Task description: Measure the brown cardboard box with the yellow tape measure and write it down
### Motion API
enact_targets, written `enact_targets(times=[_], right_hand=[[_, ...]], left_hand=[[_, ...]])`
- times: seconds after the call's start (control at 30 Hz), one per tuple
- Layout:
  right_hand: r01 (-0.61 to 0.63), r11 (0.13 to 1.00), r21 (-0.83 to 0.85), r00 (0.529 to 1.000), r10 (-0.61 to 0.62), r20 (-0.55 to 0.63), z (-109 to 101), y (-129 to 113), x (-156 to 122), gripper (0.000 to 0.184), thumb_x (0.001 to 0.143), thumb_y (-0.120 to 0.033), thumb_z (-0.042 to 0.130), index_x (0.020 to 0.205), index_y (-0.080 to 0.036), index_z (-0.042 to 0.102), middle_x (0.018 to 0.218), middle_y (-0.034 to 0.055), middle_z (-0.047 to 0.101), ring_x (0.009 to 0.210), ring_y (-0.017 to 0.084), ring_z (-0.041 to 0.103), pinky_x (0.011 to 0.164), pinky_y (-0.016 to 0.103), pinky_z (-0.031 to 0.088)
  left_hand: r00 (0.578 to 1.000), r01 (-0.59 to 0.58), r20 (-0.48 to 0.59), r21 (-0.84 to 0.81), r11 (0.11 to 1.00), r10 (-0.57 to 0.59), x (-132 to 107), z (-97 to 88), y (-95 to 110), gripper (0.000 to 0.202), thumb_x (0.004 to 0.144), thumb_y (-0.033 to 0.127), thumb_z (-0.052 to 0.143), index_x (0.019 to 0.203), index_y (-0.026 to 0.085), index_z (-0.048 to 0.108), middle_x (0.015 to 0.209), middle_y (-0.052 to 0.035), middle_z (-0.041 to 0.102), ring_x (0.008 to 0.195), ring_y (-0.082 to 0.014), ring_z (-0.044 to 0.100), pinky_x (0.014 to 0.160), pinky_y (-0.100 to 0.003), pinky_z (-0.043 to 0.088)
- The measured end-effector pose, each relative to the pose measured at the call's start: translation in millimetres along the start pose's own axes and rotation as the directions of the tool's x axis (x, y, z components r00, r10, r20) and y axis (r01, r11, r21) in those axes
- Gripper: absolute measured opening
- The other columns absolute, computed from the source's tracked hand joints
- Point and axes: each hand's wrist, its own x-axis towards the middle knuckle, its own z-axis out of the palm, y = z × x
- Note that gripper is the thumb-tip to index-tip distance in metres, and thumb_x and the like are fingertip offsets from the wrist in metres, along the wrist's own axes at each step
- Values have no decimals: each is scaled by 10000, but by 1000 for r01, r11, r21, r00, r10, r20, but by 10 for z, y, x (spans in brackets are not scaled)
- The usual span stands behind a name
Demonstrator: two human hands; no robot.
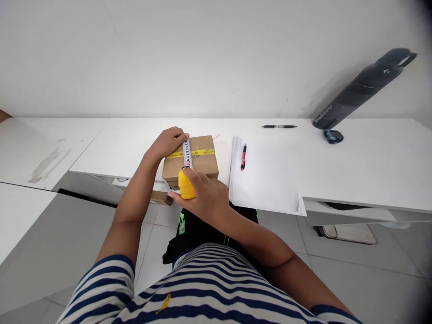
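A small brown cardboard box (205, 168) with yellow tape across its top sits at the front edge of the white table. The pale blade of a tape measure (187, 155) lies over the box top from its far edge toward me. My left hand (169, 140) is closed at the far left corner, its thumb pressing the blade's end against the far edge. My right hand (209, 195) grips the yellow tape measure case (186, 184) at the near side of the box. The undersides of my left fingers are hidden.
Right of the box lies a stack of white paper (266, 180) with a red pen (243, 157) on it. Behind are a black pen (279, 126), a dark watch (333, 136) and a tall dark bottle (362, 87) near the wall. Another cardboard box (162, 197) is below the table.
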Motion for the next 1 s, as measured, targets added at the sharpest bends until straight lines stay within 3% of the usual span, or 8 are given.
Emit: enact_targets(times=[0.13, 0.33, 0.67, 1.0], right_hand=[[-69, 996, 48, 996, 66, 67, -44, 12, 92, 703, 840, -786, 567, 1331, -283, 599, 1083, 80, 777, 777, 249, 704, 561, 301, 384], [-88, 995, 42, 990, 83, 118, -68, -8, 107, 684, 837, -763, 596, 1328, -286, 592, 1091, 70, 780, 786, 261, 716, 588, 312, 394], [-90, 995, 32, 989, 85, 123, -73, -25, 60, 698, 846, -760, 591, 1353, -280, 582, 1095, 63, 787, 769, 262, 723, 578, 311, 372], [-74, 997, 1, 990, 74, 120, -50, -8, 26, 601, 929, -675, 539, 1405, -310, 574, 1143, 48, 784, 836, 256, 743, 663, 325, 478]], left_hand=[[999, 35, -10, -39, 999, -36, -8, 32, -4, 313, 862, 383, 707, 619, 214, 606, 755, -25, 585, 701, -179, 479, 754, -341, 387], [999, 32, 19, -26, 999, -31, -13, 13, 31, 340, 909, 401, 630, 629, 216, 571, 741, -17, 559, 687, -173, 461, 695, -327, 364], [999, 46, 11, -28, 999, -46, -33, 14, 62, 359, 904, 391, 639, 609, 209, 545, 723, -16, 533, 670, -168, 437, 690, -329, 348], [995, 84, 48, 96, 992, -89, -55, 2, 91, 362, 941, 463, 547, 690, 204, 517, 792, -11, 574, 732, -165, 479, 690, -304, 362]])
